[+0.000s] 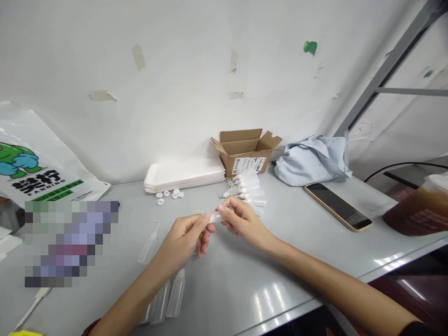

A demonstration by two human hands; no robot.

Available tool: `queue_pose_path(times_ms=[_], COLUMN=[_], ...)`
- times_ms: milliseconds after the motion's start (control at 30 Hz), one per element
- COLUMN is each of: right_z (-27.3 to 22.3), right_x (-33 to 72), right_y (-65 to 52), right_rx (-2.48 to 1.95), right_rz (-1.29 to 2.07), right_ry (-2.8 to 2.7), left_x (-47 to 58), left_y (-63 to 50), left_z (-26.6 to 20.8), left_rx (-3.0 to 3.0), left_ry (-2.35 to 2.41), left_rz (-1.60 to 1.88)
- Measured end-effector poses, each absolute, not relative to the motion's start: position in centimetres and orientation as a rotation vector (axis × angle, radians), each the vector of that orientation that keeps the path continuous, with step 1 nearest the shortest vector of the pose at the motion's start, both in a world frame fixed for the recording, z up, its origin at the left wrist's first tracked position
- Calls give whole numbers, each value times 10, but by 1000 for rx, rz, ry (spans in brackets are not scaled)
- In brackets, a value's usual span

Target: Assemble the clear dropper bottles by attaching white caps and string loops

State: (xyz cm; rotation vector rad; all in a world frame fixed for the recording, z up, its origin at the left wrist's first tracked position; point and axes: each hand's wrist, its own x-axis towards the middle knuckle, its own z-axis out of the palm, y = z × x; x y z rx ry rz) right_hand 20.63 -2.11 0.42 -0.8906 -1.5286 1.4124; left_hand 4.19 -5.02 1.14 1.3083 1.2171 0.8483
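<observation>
Above the middle of the grey table, a small translucent squeeze bottle (219, 216) lies sideways between my two hands. The fingers of my left hand (191, 235) pinch its white neck end. My right hand (245, 223) is closed around the other end and hides part of it. Under and beside my left forearm lie several similar bottles (176, 296). Another clear bottle with a bent thin tip (148, 246) rests left of my left wrist. Just beyond my right hand is a pile of bottles with thin tips (249, 186). Several small white caps (167, 193) sit past my left hand.
Against the wall stand a stack of white trays or sheets (185, 175) and an open cardboard box (245, 163). Rightward are a light blue cloth bag (311, 161), a phone (338, 207) and a drink cup (420, 210). A printed plastic bag (52, 163) and a pixelated object (72, 247) are left.
</observation>
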Motion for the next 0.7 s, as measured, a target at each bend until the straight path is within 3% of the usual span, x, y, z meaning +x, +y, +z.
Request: queue_pose_path(times_ms=[400,567,700], right_z=[1,6,8], right_x=[205,209,212], right_y=[-17,-20,-21], right_rx=[-905,-1014,-997], right_rz=[1797,1495,1068], right_ry=[-1245,-1460,-1796], left_x=[41,38,38], left_y=[-52,-50,-51], left_z=[5,9,14], left_rx=[2107,1962,1661], left_ry=[1360,1317,1248], left_rz=[922,798,796])
